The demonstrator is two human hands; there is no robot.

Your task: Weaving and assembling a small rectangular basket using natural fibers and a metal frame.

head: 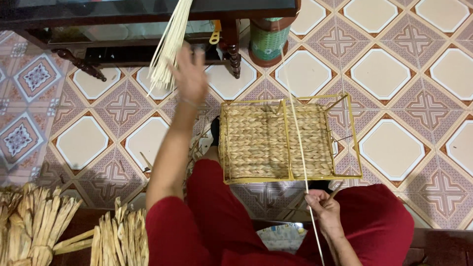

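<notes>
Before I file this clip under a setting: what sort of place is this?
Probably a home room used for basket weaving: patterned floor tiles, a dark wooden glass-topped table, and a half-woven basket on a yellow wire frame, with dried fibre bundles nearby.

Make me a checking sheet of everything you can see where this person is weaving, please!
Surface: patterned tile floor, cream and brown shapes.
Job's things: woven basket panel in a yellow wire frame, lying over the person's knees; one long thin pale strand running up across it; a bunch of pale strands standing by the left hand.
Clutter: bundles of dried weaving straw at lower left.
Hands: left hand raised with fingers spread, beside the bunch, holding nothing clearly; right hand pinching the long strand.
Cables: nothing seen.
Surroundings: dark wooden table with a glass top; green patterned pot; red clothing.
</notes>
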